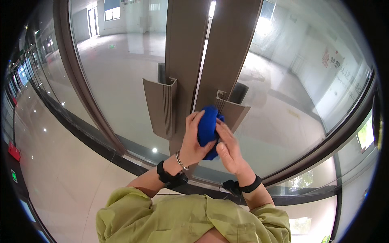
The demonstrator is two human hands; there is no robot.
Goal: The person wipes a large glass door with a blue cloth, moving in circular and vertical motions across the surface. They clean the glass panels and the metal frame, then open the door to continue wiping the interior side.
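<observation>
A bunched blue cloth [208, 126] is held up between both my hands, in front of a brown-framed glass double door. My left hand [193, 139] wraps round its left side, fingers at the top and thumb low across its front. Against the right side of the cloth rests my right hand [229, 148], its fingers stretched out fairly flat and its thumb pointing up. Just beyond the cloth is the right door handle [234, 113], a brown metal plate partly hidden by it. The matching left door handle [159, 107] stands to the left of my left hand.
Tall brown door stiles [184, 48] meet at a narrow bright gap. Glass panes [117, 73] on both sides show a room with a pale floor. A dark sill [139, 165] runs below the door. A red box [14, 151] stands at the far left along the corridor.
</observation>
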